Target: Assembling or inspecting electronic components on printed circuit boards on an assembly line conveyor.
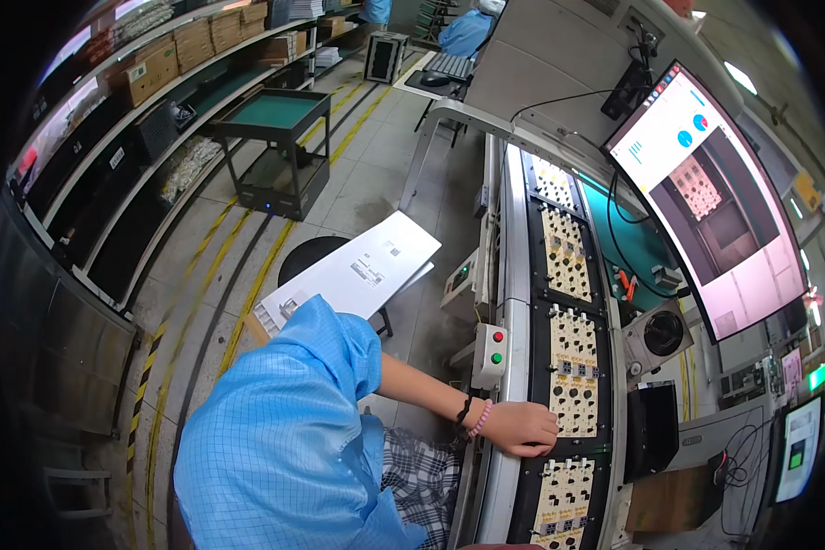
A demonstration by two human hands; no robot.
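Well, L hand (522, 430) curled at cream PCB (575, 389), R hand (504, 547) cut off, can't tell if either's pinching.

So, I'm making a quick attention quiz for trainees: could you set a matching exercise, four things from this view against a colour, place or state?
1. Left hand
2. Component boards
3. Button box
4. Cart

A. Dark-framed, green on top
B. Pink and black bracelets at the wrist
C. Cream, laid in a row
D. Whitish, with red and green buttons

Pairs: 1-B, 2-C, 3-D, 4-A
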